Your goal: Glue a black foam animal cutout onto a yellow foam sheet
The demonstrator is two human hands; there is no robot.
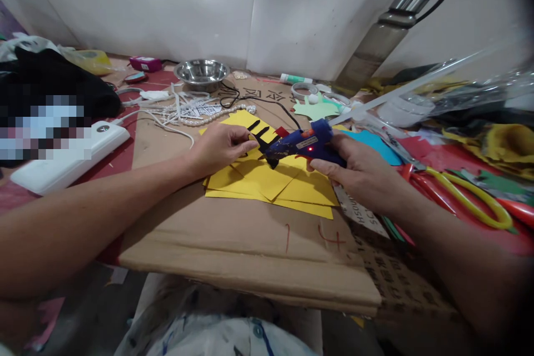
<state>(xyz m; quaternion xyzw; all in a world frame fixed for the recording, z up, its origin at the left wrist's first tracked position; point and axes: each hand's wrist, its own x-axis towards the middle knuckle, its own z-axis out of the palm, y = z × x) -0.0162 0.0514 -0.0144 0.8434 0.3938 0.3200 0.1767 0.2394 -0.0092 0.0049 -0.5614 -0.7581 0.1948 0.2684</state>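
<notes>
My right hand is wrapped round a blue hot glue gun with a small red light glowing on its side. A clear glue stick juts from its back end. The gun's nozzle points left, over a black paper cutout that lies on yellow paper sheets. Close to the nozzle, my left hand is closed in a pinch on what looks like a small piece of paper, mostly hidden by the fingertips. Beneath the yellow sheets is a brown cardboard sheet.
Yellow-handled scissors and coloured paper lie at the right. A tilted bottle leans at the wall. Behind my hands are a steel bowl, a pearl string and the gun's black cord. A white power bank sits left.
</notes>
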